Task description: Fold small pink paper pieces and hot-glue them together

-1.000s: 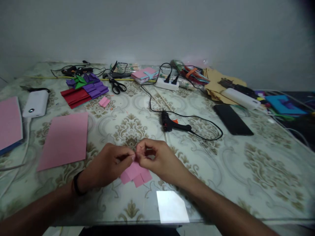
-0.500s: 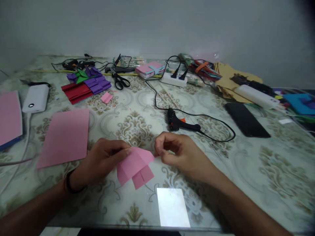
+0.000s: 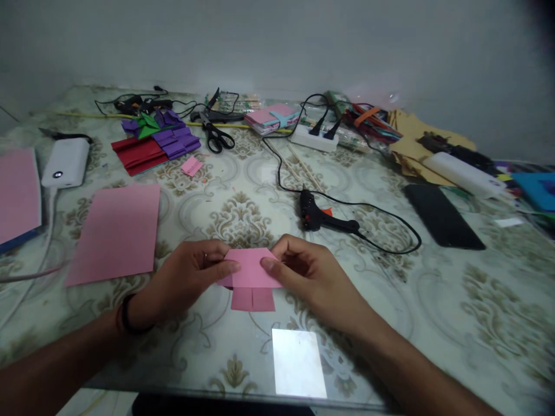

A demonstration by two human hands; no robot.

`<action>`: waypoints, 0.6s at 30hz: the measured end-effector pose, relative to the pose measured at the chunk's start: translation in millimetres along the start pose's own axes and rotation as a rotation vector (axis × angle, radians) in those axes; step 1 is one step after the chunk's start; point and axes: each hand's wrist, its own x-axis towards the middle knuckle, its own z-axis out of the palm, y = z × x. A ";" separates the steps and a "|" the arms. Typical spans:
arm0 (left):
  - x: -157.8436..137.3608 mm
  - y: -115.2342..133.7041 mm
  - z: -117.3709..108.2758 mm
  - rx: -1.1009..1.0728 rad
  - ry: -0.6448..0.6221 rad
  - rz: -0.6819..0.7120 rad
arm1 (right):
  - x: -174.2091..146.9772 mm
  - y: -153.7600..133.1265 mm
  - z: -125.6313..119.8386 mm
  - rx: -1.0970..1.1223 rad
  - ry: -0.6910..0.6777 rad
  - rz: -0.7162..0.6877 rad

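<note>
Between my two hands is a folded piece of pink paper (image 3: pixel 252 274), with a wide upper part and a narrower flap pointing toward me. My left hand (image 3: pixel 197 271) pinches its left upper edge, thumb on top. At the right upper edge my right hand (image 3: pixel 303 268) pinches it the same way, its thumb lying on the paper. The fingers beneath the paper are partly hidden. A black glue gun (image 3: pixel 325 216) lies just beyond my right hand. To the left of my left hand a flat pink sheet (image 3: pixel 119 234) rests on the table.
Black scissors (image 3: pixel 217 137), folded red paper (image 3: pixel 139 153) and purple paper (image 3: pixel 177 141) lie toward the back. A white power strip (image 3: pixel 314 138) feeds dark cables. At right are a black phone (image 3: pixel 442 216) and yellow paper (image 3: pixel 429 136); a white power bank (image 3: pixel 67 162) sits at left.
My right hand has moved onto the folded pink paper and now grips its right side. The paper has turned from a tilt to nearly level, facing me squarely. The view has shifted slightly.
</note>
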 end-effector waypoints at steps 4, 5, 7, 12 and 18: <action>-0.6 5.6 -4.0 0.046 0.006 -0.029 | -0.4 -0.9 0.4 -0.053 -0.090 -0.006; -0.8 5.8 -3.6 0.066 -0.014 -0.027 | -0.7 -0.3 1.9 -0.073 -0.105 -0.013; -1.2 4.7 -1.9 0.084 -0.070 -0.029 | -1.3 1.4 5.2 -0.100 -0.112 -0.027; -2.4 3.5 0.7 0.119 -0.069 -0.028 | -2.6 5.4 7.5 -0.091 -0.116 -0.055; -6.6 4.8 7.2 0.015 -0.124 0.002 | -3.4 5.1 12.0 -0.111 -0.141 -0.067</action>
